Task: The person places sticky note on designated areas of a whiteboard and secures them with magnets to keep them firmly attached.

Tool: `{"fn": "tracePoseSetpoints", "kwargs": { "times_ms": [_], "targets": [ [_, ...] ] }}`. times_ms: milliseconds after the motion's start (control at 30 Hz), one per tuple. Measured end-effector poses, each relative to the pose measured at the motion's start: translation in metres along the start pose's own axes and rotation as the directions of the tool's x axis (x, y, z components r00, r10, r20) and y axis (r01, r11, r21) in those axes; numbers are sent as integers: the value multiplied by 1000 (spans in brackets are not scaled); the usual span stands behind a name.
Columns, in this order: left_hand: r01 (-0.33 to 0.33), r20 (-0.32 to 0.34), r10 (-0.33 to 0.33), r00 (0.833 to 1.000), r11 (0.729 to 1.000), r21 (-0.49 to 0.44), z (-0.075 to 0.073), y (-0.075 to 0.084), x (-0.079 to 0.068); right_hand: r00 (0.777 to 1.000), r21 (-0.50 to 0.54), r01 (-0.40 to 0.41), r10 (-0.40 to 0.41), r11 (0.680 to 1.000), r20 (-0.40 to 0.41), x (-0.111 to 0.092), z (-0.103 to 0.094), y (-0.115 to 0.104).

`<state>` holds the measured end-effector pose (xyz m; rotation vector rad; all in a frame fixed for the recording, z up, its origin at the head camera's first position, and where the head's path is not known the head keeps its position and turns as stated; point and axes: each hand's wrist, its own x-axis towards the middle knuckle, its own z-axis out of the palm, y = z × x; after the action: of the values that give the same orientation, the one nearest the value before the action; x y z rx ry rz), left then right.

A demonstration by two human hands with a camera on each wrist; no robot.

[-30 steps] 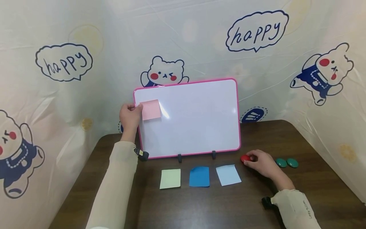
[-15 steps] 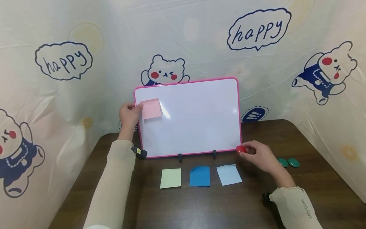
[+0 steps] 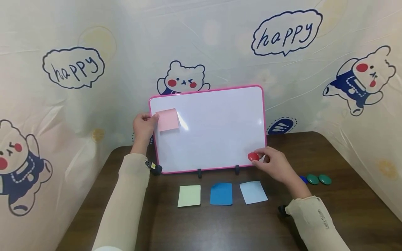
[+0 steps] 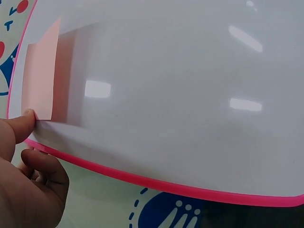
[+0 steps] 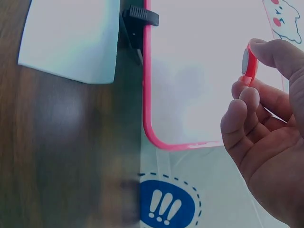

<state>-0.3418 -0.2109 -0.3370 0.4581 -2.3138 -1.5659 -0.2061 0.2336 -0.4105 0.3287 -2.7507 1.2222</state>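
Note:
My left hand (image 3: 144, 129) is at the left edge of a pink-framed whiteboard (image 3: 213, 129). Its thumb presses one corner of a pink sticky note (image 3: 168, 120) against the board, while the curled fingers sit at the board's edge, partly hidden behind it. In the left wrist view the note's free side lifts off the surface. Thumb and fingers of my right hand (image 3: 274, 164) pinch a round red magnet (image 3: 253, 156) in front of the board's lower right corner. The right wrist view shows the magnet (image 5: 249, 65) on edge, its pale back turned towards the board.
On the dark wooden table (image 3: 201, 230) lie a green note (image 3: 189, 196), a blue note (image 3: 221, 194) and a light blue note (image 3: 253, 192). Two green magnets (image 3: 318, 179) and a partly hidden blue one (image 3: 303, 179) lie at right. Small black clips (image 3: 237, 170) support the board.
My right hand has lifted the red magnet from the table and carried it left and up, in front of the board's lower right corner. The left hand keeps its place on the note.

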Motion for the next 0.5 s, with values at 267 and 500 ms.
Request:
{"fn": "tracePoseSetpoints", "kwargs": {
  "times_ms": [267, 500],
  "targets": [
    [-1, -3, 1, 1000, 1000, 19, 0, 0, 1, 999, 23, 37, -37, 999, 7, 10, 8, -9],
    [-6, -16, 7, 1000, 1000, 25, 2, 0, -1, 998, 43, 59, -59, 997, 13, 22, 12, -21]
  ]
}}
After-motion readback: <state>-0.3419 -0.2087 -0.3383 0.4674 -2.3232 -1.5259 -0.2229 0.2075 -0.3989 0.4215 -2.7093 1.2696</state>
